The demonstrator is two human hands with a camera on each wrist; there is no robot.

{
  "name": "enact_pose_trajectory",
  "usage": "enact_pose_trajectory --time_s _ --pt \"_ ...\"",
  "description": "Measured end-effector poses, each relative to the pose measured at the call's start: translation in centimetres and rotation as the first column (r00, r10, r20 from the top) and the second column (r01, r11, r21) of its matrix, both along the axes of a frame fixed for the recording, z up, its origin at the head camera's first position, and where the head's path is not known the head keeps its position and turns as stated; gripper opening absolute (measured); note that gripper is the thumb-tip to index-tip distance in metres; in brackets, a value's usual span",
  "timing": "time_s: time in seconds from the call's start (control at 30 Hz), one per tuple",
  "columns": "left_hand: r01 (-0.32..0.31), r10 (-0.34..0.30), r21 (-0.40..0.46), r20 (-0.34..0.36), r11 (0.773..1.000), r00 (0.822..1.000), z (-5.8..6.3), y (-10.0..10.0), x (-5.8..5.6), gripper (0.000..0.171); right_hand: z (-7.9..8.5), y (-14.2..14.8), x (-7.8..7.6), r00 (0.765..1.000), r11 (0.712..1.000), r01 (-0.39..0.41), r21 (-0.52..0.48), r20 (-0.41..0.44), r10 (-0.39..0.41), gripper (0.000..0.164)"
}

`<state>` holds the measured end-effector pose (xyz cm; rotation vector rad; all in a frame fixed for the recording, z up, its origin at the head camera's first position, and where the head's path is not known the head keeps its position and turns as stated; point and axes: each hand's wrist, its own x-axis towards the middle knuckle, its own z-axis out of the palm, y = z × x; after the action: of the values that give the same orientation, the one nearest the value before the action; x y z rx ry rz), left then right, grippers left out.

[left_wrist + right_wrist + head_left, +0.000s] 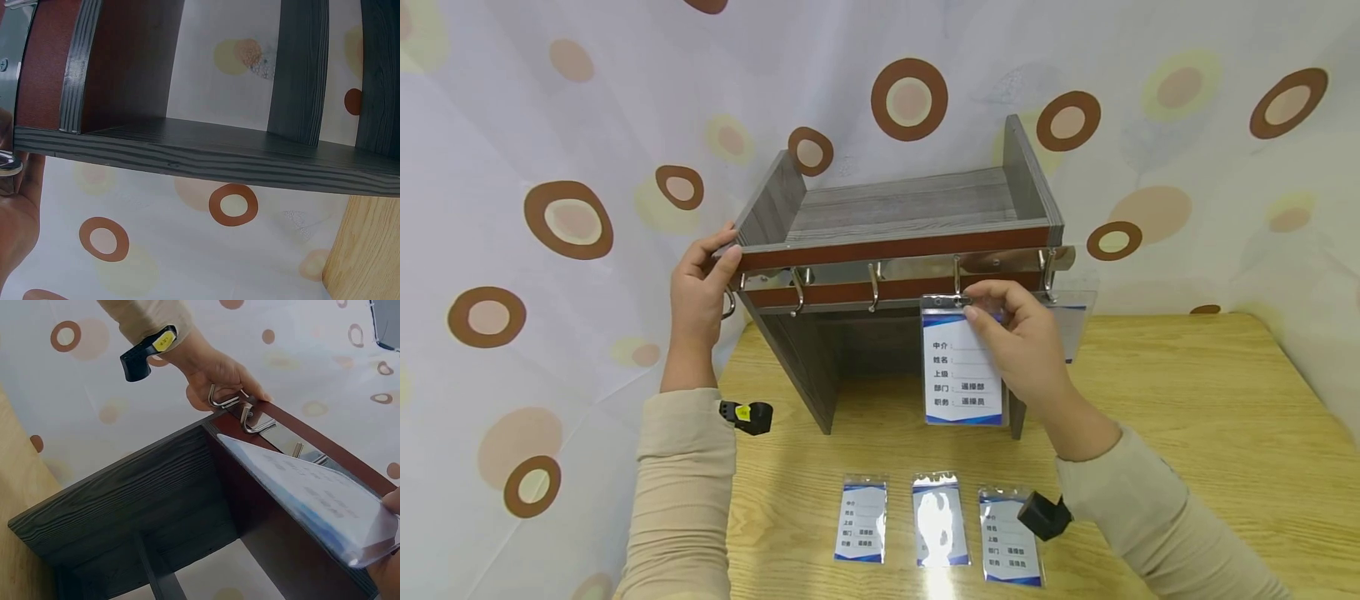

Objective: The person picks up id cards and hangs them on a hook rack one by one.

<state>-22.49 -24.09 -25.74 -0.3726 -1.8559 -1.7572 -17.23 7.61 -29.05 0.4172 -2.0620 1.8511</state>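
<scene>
In the head view, my left hand (696, 300) holds the left front corner of a grey wood-grain shelf (895, 204), thumb over its front edge. My right hand (1030, 342) pinches the top edge of a clear-sleeved name badge (958, 367) at a metal hook (957, 273) right of the middle. The badge hangs upright, printed side forward; its slot is partly hidden by the fingers. Behind that hand, a second badge (1077, 325) shows by the rightmost hook (1049, 271). The right wrist view shows the held badge (312, 494) edge-on below the hook rail.
Three more badges lie in a row on the wooden table (1187, 433): a left one (861, 521), a glare-covered middle one (940, 521) and a right one (1009, 537). The shelf's side panel (793, 358) stands on the table. A patterned curtain (985, 50) hangs behind.
</scene>
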Motion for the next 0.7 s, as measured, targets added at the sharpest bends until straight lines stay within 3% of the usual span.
enact_pose_trajectory --time_s 0.37,0.7 --pt "0.006 -0.006 0.007 -0.005 1.000 1.000 0.03 -0.11 0.04 0.018 0.37 0.06 -0.11 0.994 0.986 0.036 0.164 0.095 -0.052 0.018" --pt "0.014 -0.014 0.014 -0.012 1.000 1.000 -0.06 0.05 0.05 0.017 -0.28 0.42 -0.52 0.997 0.978 0.047 0.201 0.056 -0.060 0.016"
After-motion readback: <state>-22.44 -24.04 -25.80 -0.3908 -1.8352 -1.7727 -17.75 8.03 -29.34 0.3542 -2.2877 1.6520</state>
